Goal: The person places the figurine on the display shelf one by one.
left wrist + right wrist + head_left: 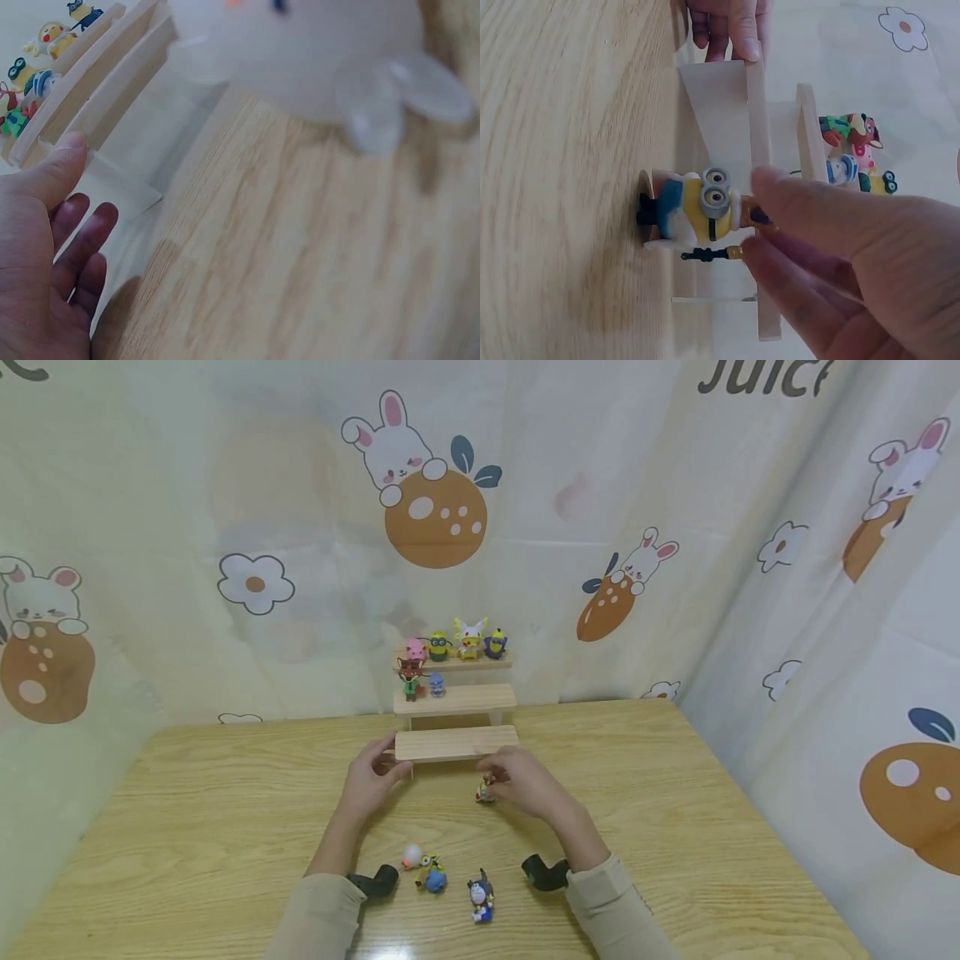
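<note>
My right hand [528,781] pinches a minion figurine [694,206] by the top of its brown hat, between thumb and fingertips. The figurine has grey goggles, a blue-and-white outfit and a small black gun-like piece at its side. It stands upright close at the tabletop, in front of the right part of a three-step wooden display stand [453,743]. At the stand's left end is my left hand [369,777]. Its thumb [64,169] touches the end of the lowest step, while the other visible fingers bend loosely beside the side panel.
On the top step stand several figurines, among them a pink one [416,649] and a Pikachu [470,642]. A fox [410,681] and a small blue figurine [437,685] occupy the middle step. Nearer me lie a white-topped figurine [412,857], a minion [431,874] and a dark-hooded figurine [481,897].
</note>
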A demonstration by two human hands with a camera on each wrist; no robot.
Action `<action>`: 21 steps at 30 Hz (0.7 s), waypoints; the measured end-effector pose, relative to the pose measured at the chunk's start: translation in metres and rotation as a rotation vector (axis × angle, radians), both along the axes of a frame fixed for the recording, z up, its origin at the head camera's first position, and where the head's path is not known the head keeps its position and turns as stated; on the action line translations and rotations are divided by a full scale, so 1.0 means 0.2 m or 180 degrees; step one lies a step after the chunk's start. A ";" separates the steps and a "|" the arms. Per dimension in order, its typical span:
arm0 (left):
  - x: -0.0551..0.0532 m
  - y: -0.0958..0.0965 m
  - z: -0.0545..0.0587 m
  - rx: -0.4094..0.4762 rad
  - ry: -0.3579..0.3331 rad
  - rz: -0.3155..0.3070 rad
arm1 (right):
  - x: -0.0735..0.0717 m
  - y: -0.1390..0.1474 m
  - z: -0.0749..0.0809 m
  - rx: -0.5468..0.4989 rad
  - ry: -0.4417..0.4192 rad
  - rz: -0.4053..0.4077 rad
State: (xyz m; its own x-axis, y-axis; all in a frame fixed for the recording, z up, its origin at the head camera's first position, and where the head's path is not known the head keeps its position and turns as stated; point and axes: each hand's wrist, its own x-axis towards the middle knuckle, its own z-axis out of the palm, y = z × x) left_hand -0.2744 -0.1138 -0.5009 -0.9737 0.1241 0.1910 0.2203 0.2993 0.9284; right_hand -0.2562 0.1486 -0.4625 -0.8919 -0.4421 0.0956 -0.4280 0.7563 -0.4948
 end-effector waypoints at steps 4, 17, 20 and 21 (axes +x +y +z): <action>0.00 0.00 0.00 0.0010 -0.0006 0.0009 | 0.00 -0.01 0.00 0.0044 0.0027 -0.0197; -0.03 -0.01 -0.05 -0.0016 0.0005 0.0023 | 0.01 -0.03 0.02 0.0217 0.0110 -0.0199; -0.08 -0.02 -0.13 -0.0026 0.0028 0.0046 | 0.01 -0.03 0.02 0.0293 0.0173 -0.0181; -0.09 -0.02 -0.15 -0.0016 0.0033 0.0054 | 0.01 -0.03 0.02 0.0312 0.0187 -0.0176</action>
State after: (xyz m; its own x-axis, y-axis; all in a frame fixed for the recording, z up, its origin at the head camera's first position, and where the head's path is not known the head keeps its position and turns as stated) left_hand -0.2928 -0.1183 -0.5317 -0.9736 0.1087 0.2006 0.2249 0.3076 0.9246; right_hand -0.2540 0.1424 -0.4588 -0.9092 -0.4023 0.1070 -0.4104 0.8231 -0.3927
